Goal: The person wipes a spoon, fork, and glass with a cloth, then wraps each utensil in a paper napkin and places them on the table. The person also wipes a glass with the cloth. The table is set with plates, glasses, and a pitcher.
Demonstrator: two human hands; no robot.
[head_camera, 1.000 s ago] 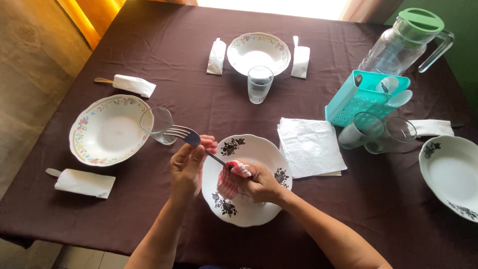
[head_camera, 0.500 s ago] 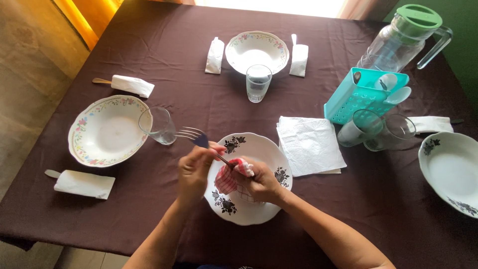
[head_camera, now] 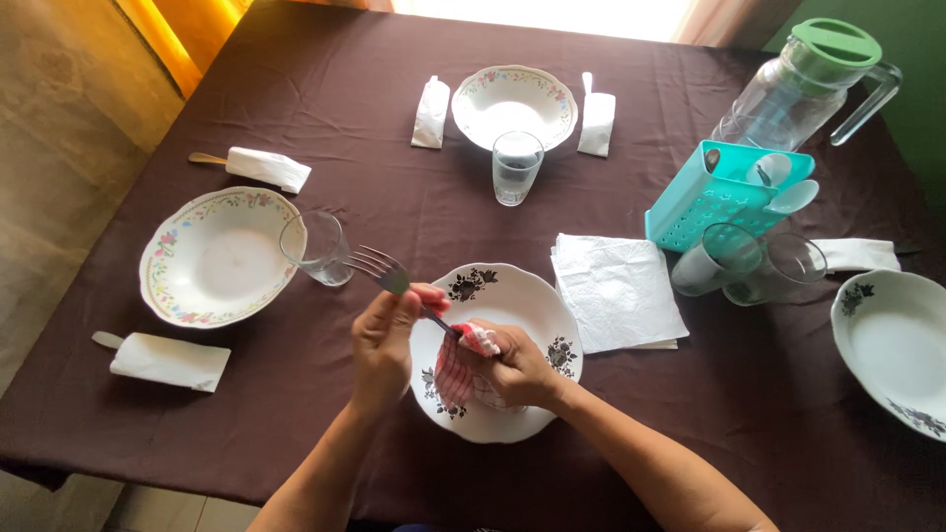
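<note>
Fork gripped near its neck by left hand; red-checked cloth clenched around handle by right hand, above black-flowered plate.

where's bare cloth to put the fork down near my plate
Bare cloth lies between the floral plate and the black-patterned plate, below the glass. More lies in the middle, left of the centre glass. Right is crowded: napkin stack, turquoise caddy, two glasses.
</note>
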